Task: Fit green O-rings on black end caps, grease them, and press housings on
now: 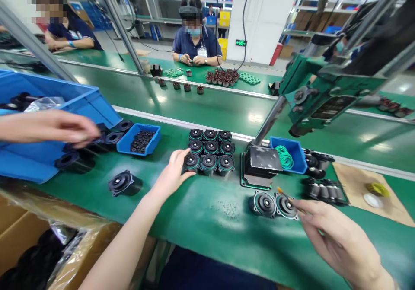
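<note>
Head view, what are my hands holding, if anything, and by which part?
The right hand holds a thin orange-tipped tool by its shaft, behind the tip. Whether the left hand, at the grouped black housings, grips one can't be told.

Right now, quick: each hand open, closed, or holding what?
Left hand: open, thumb and fingers apart, at the left edge of the block of nine black housings.
Right hand: closed, holding a thin brush-like tool.

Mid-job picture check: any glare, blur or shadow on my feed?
Head view, centre: white glare patches on the far green surface; head view, left: a co-worker's hand smeared, likely by motion; head view, lower right: soft shadow on the near bench beside the right hand.
</note>
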Tool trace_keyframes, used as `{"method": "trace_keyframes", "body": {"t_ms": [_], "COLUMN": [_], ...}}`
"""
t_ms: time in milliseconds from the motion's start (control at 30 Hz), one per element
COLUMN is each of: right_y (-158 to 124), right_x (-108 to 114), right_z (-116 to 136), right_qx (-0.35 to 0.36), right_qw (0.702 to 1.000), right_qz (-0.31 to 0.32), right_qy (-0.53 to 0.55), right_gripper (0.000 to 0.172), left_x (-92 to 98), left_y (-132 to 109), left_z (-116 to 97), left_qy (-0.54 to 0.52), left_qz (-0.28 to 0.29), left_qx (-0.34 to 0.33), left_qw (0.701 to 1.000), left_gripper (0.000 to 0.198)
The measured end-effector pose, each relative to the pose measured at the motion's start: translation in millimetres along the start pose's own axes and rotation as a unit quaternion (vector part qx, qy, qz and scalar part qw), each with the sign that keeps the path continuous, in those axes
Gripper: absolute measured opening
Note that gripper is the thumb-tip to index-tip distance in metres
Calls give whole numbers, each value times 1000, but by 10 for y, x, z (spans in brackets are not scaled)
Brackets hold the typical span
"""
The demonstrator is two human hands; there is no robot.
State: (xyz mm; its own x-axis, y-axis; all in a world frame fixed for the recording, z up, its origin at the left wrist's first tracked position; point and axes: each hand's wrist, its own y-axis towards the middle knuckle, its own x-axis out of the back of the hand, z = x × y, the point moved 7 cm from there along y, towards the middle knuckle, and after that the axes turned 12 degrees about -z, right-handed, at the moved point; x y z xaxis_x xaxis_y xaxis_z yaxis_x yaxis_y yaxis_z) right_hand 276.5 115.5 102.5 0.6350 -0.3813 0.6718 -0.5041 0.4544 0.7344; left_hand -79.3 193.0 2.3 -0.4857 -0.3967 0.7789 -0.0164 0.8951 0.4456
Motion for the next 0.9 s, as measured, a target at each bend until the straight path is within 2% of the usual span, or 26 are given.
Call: {"method": "trace_keyframes", "body": {"t_ms": [100, 167, 200, 267, 333, 400, 467, 500, 567, 700, 800, 900], "right_y": [-77, -139, -171, -222, -232, -198, -159, -147, -134, -86, -14, 60], "right_x": [177, 257, 266, 219, 103, -21, -107, -137, -200, -434, -662, -843], "right_z": [-115, -214, -270, -377, -441, -460, -464, -466, -458, -367, -303, -284], "right_qx": [-67, -135, -176, -258, -312, -333, -343, -350, -364, -374, -370, -359], "right_qw": [997, 987, 978, 953, 926, 906, 888, 878, 859, 823, 806, 805], "right_qz": [-44, -83, -101, -132, -146, -146, -142, -139, -118, -25, 42, 105], "right_qy": [5, 24, 40, 87, 152, 217, 273, 296, 341, 427, 460, 460], "right_gripper": [16, 20, 20, 19, 18, 18, 18, 17, 15, 10, 8, 9], "left_x": [197, 265, 217, -82, -489, -836, -1042, -1080, -1051, -876, -863, -921], "left_y": [-53, -153, -205, -310, -408, -440, -429, -427, -455, -596, -670, -687], "left_z": [-224, -514, -699, -1130, -1534, -1770, -1811, -1776, -1653, -1414, -1355, -1357], "left_qy": [42, 19, -17, -119, -207, -265, -313, -332, -359, -409, -451, -464], "left_qz": [-74, -114, -105, -9, 105, 169, 197, 205, 221, 257, 271, 275], "left_qx": [-21, -40, -54, -94, -112, -86, -33, -11, 10, 34, 69, 86], "left_qw": [996, 993, 993, 988, 966, 945, 928, 920, 907, 875, 848, 838], "left_gripper": [76, 72, 70, 71, 84, 91, 89, 87, 85, 88, 91, 93]}}
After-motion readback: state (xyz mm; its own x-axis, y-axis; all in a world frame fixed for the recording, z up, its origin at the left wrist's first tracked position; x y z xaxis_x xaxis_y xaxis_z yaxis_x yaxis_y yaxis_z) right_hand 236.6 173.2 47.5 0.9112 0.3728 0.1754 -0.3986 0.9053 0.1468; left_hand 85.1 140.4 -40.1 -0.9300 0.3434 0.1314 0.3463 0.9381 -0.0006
